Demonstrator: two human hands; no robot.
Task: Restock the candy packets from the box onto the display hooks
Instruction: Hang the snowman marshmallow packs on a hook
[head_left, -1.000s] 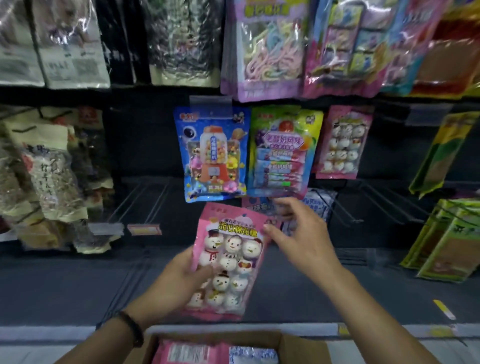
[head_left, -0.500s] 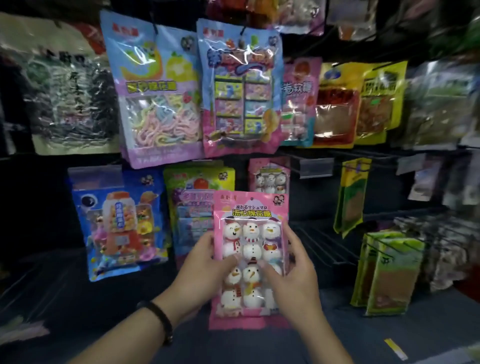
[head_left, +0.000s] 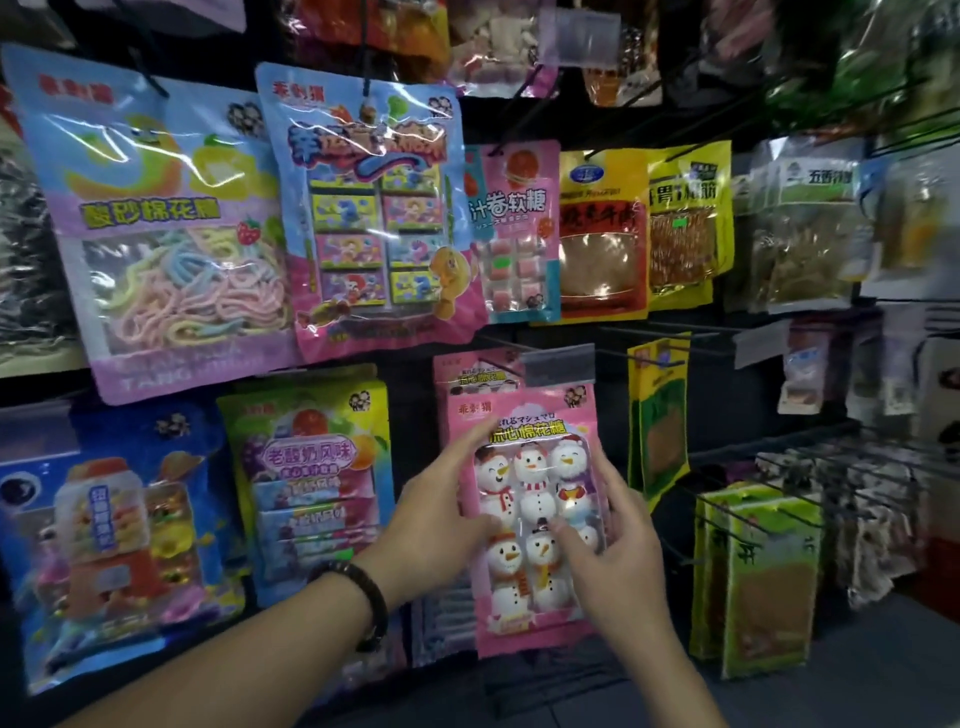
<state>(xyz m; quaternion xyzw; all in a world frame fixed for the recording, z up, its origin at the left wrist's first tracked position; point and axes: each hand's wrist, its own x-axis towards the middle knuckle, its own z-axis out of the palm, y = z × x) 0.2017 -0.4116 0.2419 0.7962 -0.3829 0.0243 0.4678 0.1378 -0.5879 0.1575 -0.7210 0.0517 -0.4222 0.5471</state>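
Observation:
A pink packet of snowman marshmallows (head_left: 530, 499) is held upright in front of the display wall. My left hand (head_left: 441, 514) grips its left edge, thumb on the front and fingers behind. My right hand (head_left: 613, 545) holds the right edge, with the thumb lying across the lower snowmen. Just behind its top hangs an identical pink packet (head_left: 475, 376) on a hook with a grey price tag (head_left: 558, 364). The box is out of view.
Other hanging packets surround it: a green-yellow candy pack (head_left: 306, 467) and a blue gumball pack (head_left: 114, 519) to the left, a pastel marshmallow bag (head_left: 161, 218) above, green snack bags (head_left: 758, 571) to the right. Bare wire hooks (head_left: 727, 509) jut out at right.
Both hands lifted the snowman packet from over the box up to the hook row. The right hand came onto its right edge. My view rose, so the box dropped out of sight.

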